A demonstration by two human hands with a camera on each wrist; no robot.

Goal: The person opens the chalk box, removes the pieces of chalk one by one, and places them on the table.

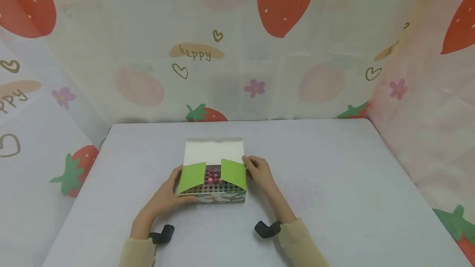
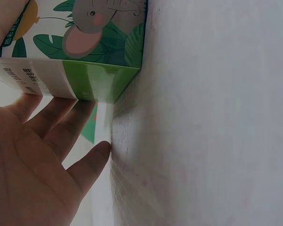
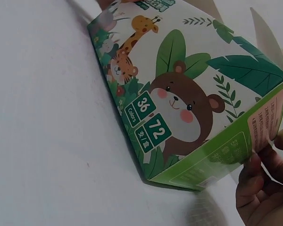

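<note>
An opened cardboard box (image 1: pixel 222 197) with cartoon animals stands in the middle of the table. Its white lid (image 1: pixel 213 151) is raised at the back, and two green side flaps (image 1: pixel 193 176) slant inward over the opening. Between the flaps, pink and red sticks (image 1: pixel 214 175) show in a grid of round holes. My left hand (image 1: pixel 168 195) holds the box's left side, thumb along the front and fingers against the side panel (image 2: pixel 99 80). With curled fingers, my right hand (image 1: pixel 259 172) pinches the box's edge at the right rear, by the lid and right flap.
The white table (image 1: pixel 315 184) reaches back to a curtain (image 1: pixel 237 69) printed with strawberries, and similar cloth hangs on both sides. Black wrist straps (image 1: pixel 162 234) are on both forearms. The box front (image 3: pixel 184 108) reads 36 colors, 72.
</note>
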